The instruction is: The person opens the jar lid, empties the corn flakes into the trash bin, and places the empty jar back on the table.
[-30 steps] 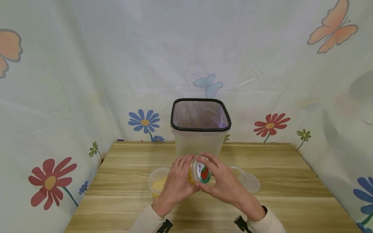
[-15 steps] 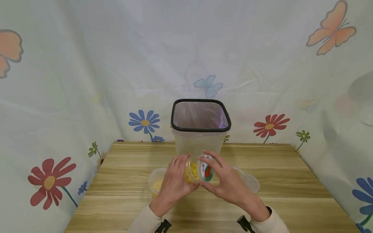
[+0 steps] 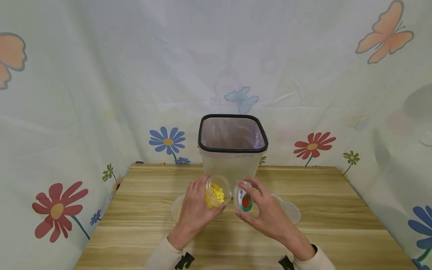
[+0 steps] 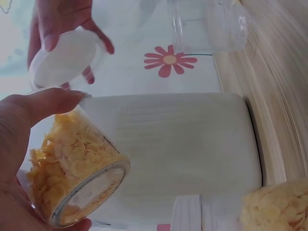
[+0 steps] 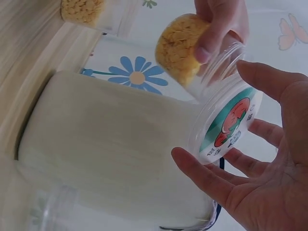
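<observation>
Step in hand, as far as could be judged: parting lid from jar, the lid already off and just beside the mouth. Left hand [image 3: 197, 204] curled thumb and fingers round the clear jar [image 4: 79, 166]; right hand [image 3: 270, 213] pinched the round lid [image 3: 244, 198] by its rim between thumb and fingers, remaining fingers spread behind. Jar aloft over the table [image 3: 152, 245], near side of the bin [image 3: 233, 165], between a flake tub [image 5: 82, 12] on the left and a clear container [image 4: 209, 29] on the right. Jar's long axis slanted: base low and leftward, mouth up, rightward and toward the wearer, yellow flakes [image 3: 217, 193] showing inside. Lid stood nearly on edge, blank underside to the jar, printed face to the right palm. Next move seemed to call for a steady left grip, mouth no lower, lest flakes slide out, and room for the lid to swing clear.
</observation>
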A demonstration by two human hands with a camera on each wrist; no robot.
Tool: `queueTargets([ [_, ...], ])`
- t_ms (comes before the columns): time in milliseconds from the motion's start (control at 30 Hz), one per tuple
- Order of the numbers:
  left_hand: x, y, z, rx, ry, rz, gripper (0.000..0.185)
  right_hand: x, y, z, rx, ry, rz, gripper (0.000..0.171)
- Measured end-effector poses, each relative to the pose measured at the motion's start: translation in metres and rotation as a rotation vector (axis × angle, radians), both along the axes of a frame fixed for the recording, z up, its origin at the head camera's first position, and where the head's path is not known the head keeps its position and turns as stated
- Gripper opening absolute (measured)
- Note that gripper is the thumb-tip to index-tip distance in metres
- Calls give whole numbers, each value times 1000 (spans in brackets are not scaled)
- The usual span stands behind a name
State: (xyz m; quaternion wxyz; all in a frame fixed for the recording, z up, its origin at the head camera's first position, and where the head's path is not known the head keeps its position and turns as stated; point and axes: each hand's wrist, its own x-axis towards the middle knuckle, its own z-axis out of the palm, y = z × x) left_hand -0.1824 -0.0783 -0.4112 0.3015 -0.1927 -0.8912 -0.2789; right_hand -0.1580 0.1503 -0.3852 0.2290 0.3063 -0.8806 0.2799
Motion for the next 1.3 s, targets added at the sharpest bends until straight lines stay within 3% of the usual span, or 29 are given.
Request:
queueTargets([
  [567,1,-9,4,36,-6,0,102,-2,-1,-38,94,-123,-47,76],
  [867,1,-10,5,39,9,-3,102,1,-3,-51,217,-120,-33,69],
  [1100,0,-11,6,39,2,-5,101,2,-6,-60,281,-246,-33,64],
  [1300,-1,-12,6,34,-5,-7,102,-2,-7,-69,300,-277,-40,62],
])
